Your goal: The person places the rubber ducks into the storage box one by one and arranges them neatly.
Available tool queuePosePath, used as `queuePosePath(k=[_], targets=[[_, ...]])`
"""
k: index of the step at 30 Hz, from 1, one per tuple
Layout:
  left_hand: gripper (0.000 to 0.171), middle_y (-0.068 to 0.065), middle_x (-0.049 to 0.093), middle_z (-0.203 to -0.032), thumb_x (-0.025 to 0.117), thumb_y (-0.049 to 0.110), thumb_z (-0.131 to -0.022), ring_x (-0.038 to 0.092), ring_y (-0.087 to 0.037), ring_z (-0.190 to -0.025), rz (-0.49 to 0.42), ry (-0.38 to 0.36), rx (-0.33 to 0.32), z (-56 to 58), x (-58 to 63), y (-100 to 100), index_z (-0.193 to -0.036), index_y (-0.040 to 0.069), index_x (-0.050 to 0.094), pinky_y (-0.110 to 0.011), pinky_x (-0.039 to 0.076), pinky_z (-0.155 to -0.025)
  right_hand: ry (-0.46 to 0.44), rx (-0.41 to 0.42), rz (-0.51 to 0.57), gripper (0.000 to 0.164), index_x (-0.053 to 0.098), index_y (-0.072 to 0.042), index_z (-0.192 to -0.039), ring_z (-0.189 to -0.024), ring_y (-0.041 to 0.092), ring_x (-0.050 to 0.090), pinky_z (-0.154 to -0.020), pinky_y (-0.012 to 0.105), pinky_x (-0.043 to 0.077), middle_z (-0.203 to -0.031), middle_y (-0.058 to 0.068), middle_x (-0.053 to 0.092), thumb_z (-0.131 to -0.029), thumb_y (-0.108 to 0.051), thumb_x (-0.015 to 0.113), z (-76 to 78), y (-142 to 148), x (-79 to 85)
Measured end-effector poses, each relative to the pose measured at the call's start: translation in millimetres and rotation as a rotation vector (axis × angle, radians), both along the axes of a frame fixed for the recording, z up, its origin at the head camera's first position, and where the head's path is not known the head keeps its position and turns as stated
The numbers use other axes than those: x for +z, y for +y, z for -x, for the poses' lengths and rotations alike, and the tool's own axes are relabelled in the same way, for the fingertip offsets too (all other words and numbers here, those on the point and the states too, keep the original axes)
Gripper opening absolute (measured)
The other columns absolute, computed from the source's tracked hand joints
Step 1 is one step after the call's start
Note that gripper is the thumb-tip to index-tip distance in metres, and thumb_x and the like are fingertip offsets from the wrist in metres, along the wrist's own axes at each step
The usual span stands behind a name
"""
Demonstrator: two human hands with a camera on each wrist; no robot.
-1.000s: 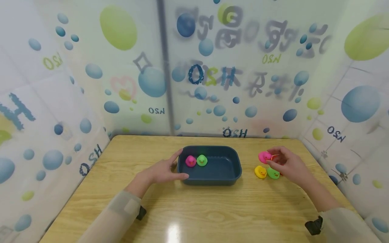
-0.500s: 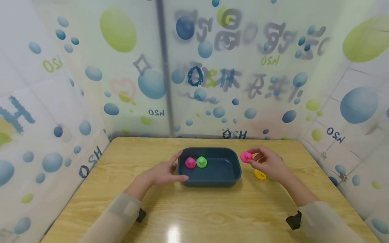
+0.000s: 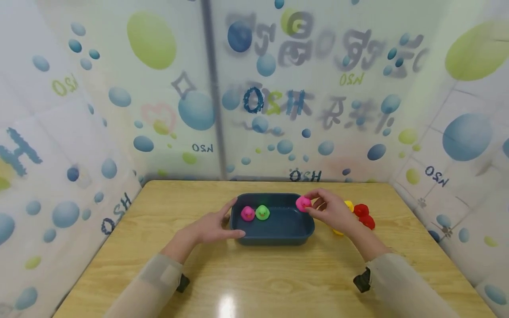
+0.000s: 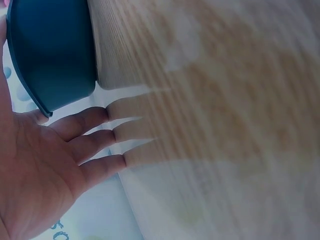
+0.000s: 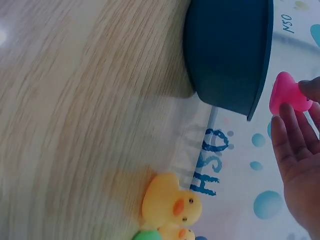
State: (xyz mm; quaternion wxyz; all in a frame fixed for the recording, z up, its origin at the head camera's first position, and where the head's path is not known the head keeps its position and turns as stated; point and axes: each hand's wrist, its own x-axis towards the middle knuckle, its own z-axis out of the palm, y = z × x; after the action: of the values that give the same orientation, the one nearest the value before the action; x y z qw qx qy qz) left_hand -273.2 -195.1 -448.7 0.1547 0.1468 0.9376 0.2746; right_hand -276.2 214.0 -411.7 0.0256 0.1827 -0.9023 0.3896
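A dark blue rectangular bin (image 3: 274,240) stands on the table with a pink rubber duck (image 3: 248,213) and a green rubber duck (image 3: 262,213) side by side in its left half. My left hand (image 3: 212,227) spans the bin's left end, thumb along the near rim and index finger at the far corner. Its other fingers stretch down to the tabletop in the left wrist view. My right hand (image 3: 330,211) pinches another pink rubber duck (image 3: 303,203) between thumb and fingertips, above the bin's right end. The right wrist view shows this duck (image 5: 290,95) higher than the bin's rim.
Right of the bin sit more ducks on the wooden table (image 3: 254,278): two red ducks (image 3: 363,215) and a yellow duck (image 3: 349,206), with a yellow duck (image 5: 170,202) and a green one (image 5: 147,235) nearest the right wrist camera. Bubble-patterned curtains (image 3: 274,145) enclose the table.
My right hand has carried the pink duck leftward from the group of ducks to above the bin's right end. My left hand has stayed at the bin's left end.
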Motion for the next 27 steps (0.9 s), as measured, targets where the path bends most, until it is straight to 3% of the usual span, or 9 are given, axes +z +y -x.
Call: queuePosePath(k=[15, 27], targets=[[0.119, -0.021, 0.054, -0.166, 0.07, 0.085, -0.088, 0.048, -0.054, -0.154, 0.006, 0.013, -0.01, 0.7, -1.9, -1, -0.177, 0.041, 0.005, -0.069, 0.039, -0.126, -0.031, 0.091, -0.022, 0.033, 0.07, -0.011, -0.131, -0.099, 0.018, 0.068, -0.089, 0.031, 0.062, -0.123, 0.008, 0.074, -0.101, -0.017, 0.081, 22.5, -50, -16.2], [0.119, -0.021, 0.055, -0.165, 0.069, 0.085, -0.088, 0.049, -0.054, -0.153, 0.016, 0.017, -0.01, -0.8, -2.4, -1, -0.177, 0.041, 0.004, -0.069, 0.039, -0.125, -0.109, 0.085, -0.07, 0.034, 0.07, -0.012, -0.133, -0.103, 0.02, 0.067, -0.097, 0.042, 0.063, -0.122, 0.005, 0.073, -0.102, -0.019, 0.081, 33.2, -67, -20.8]])
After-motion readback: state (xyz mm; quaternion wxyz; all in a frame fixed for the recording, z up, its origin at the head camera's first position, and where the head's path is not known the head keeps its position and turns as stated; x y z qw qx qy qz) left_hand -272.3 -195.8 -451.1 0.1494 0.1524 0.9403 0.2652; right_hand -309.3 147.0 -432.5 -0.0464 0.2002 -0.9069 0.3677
